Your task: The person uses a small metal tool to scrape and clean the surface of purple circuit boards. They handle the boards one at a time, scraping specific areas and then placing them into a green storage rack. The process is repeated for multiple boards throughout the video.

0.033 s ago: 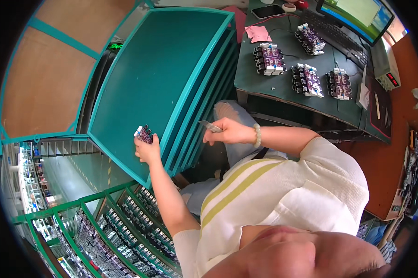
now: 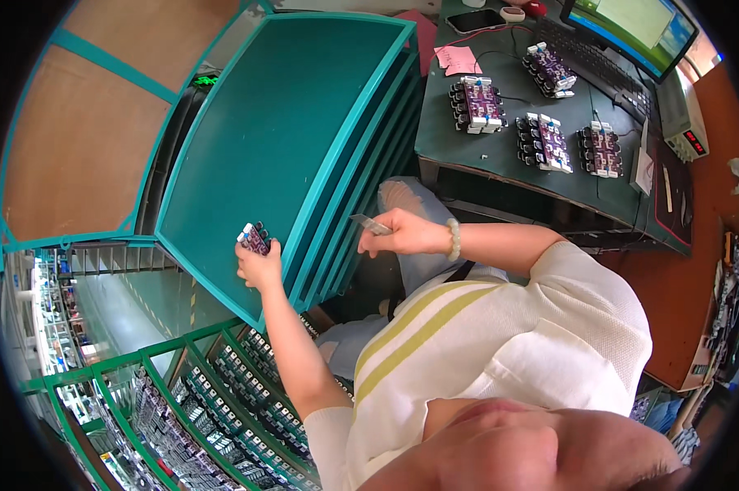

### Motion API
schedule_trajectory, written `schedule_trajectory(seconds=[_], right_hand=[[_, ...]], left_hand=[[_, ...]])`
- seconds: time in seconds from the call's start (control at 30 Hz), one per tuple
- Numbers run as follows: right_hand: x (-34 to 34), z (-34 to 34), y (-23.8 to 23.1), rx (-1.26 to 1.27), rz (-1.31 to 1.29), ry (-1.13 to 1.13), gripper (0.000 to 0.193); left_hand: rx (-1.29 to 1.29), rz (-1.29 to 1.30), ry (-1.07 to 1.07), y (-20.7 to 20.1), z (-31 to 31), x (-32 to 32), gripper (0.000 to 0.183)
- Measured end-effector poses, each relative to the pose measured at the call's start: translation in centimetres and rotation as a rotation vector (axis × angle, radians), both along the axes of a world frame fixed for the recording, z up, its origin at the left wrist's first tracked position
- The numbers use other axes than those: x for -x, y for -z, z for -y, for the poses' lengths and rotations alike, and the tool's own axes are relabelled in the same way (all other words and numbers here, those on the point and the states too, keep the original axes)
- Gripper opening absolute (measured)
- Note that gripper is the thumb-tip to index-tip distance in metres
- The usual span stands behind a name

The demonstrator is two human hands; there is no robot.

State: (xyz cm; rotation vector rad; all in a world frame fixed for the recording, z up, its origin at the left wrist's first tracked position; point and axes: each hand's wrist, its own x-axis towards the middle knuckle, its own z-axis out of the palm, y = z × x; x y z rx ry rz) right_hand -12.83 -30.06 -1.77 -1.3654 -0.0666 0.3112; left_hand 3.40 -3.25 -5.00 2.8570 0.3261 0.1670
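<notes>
My left hand (image 2: 259, 266) is closed round the lower end of a small purple circuit board (image 2: 256, 238) with white connectors and black parts. It holds the board over the near end of the green shelf top (image 2: 255, 139). My right hand (image 2: 394, 231), with a beaded bracelet at the wrist, grips a flat grey blade-like tool (image 2: 370, 223). The tool's tip points left, toward the shelf edge, apart from the board. On the dark desk at the upper right sit several similar boards, among them one near the desk's left edge (image 2: 477, 105) and one near its front (image 2: 543, 142).
Beneath the shelf top run several stacked green tiers (image 2: 336, 221). Green racks (image 2: 214, 393) full of boards stand at lower left. A keyboard (image 2: 586, 65), a monitor (image 2: 631, 33), a phone (image 2: 476, 21), pink paper (image 2: 458, 59) and cables lie about the desk; a meter (image 2: 687, 123) stands right.
</notes>
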Motion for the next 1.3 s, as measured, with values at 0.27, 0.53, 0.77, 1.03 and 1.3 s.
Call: schedule_trajectory(seconds=[0.27, 0.53, 0.77, 1.03, 1.3], right_hand=[[-1.8, -2.0, 1.0, 0.062, 0.184, -0.144, 0.015], [-2.9, -5.8, -5.4, -0.095, -0.043, -0.289, 0.028], [-2.6, -8.8, -7.5, -0.253, -0.179, -0.283, 0.025], [-2.3, -8.8, -7.2, -0.358, -0.240, -0.275, 0.017], [-2.4, -8.9, -7.0, -0.420, -0.269, -0.272, 0.018]], left_hand=[[2.009, -0.303, 0.090, -5.0, -8.4, 3.9, 0.065], [2.559, -0.272, 0.354, -10.4, -3.5, 15.6, 0.068], [2.312, -0.060, 0.236, -9.6, -2.2, 19.3, 0.069], [2.329, 0.007, 0.326, -9.5, -1.1, 20.0, 0.070], [2.331, 0.076, 0.309, -10.0, -0.1, 20.3, 0.069]])
